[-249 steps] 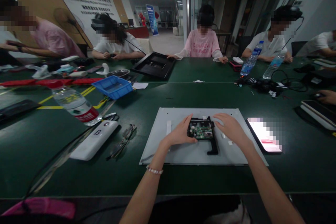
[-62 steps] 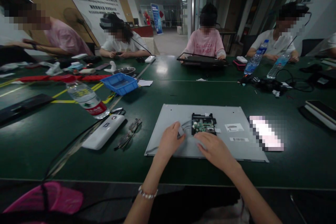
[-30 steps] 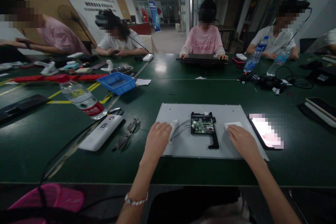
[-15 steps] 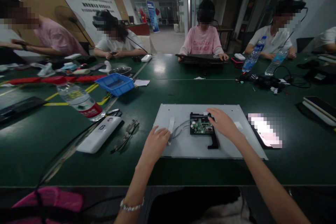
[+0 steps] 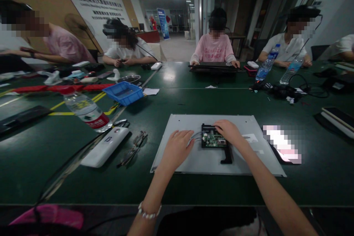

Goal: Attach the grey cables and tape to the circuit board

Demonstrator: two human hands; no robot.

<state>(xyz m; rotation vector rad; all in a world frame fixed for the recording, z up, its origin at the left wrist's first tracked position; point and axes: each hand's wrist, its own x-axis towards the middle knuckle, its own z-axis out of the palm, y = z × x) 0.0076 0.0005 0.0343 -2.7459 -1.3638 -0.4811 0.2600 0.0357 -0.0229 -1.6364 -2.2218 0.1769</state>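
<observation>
A flat grey metal panel (image 5: 171, 162) lies on the green table in front of me. Near its middle sits a black plastic bracket (image 5: 227, 155) that frames a green circuit board (image 5: 211, 139). Thin grey cables (image 5: 197, 135) run from the board's left side towards my left hand (image 5: 178, 148), which hovers over the panel with fingers stretched out and thumb apart. My right hand (image 5: 229, 132) has its fingers and thumb on the bracket's upper right corner, gripping it. The fingers hide that corner, and my left hand covers the far ends of the cables.
Right of the panel lies a lit phone (image 5: 283, 145). To the left are a white power bank (image 5: 106, 147), a pair of glasses (image 5: 133, 149), a water bottle (image 5: 87, 112) and a blue tray (image 5: 124, 94). Several people sit around the table, one holding a dark panel (image 5: 215, 68).
My left hand has moved right and inward, from the panel's left side to near the board. My right fingers have shifted slightly left and closed in on the bracket's corner. The view has tilted up slightly.
</observation>
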